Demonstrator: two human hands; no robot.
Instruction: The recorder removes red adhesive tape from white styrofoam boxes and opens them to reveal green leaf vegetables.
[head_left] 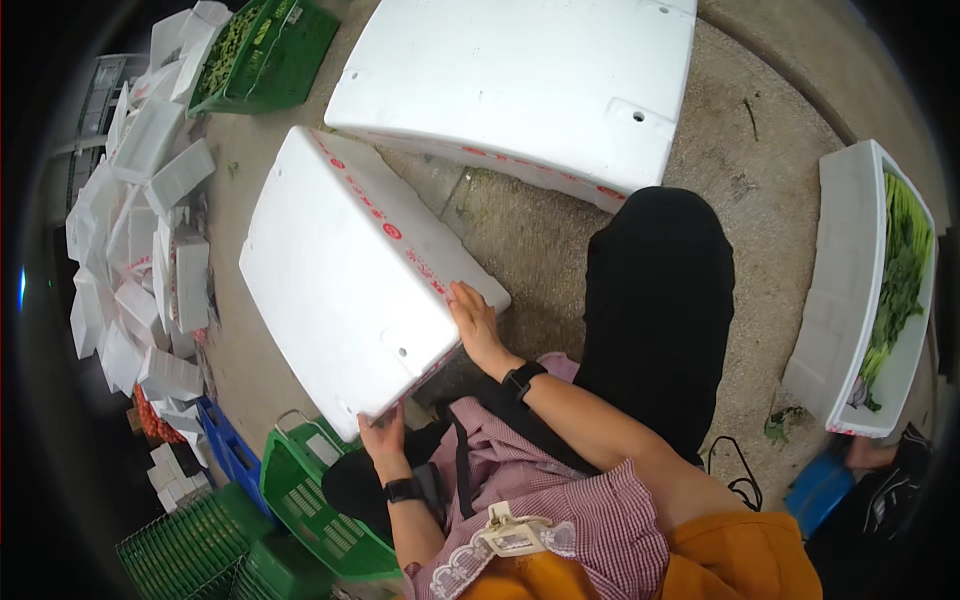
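Note:
A white foam box (pixel 330 270) with red print along its edge lies at a slant before me, its smooth face upward. My left hand (pixel 383 440) grips its near lower corner, the thumb on the end; part of the fingers is hidden behind the box. Against the box's right side edge lies my right hand (pixel 478 328), fingers stretched out and pressed flat on it. A second, larger white foam box (pixel 510 80) stands just beyond, close to the first one's far corner. I wear a black band on each wrist.
A heap of white foam boxes (pixel 145 230) fills the left. Green crates stand at far left (pixel 290 80) and near left (pixel 320 500). On the right is a foam box of leafy greens (pixel 840 290), beside a blue tub (pixel 820 490) and another person's hand (pixel 870 455).

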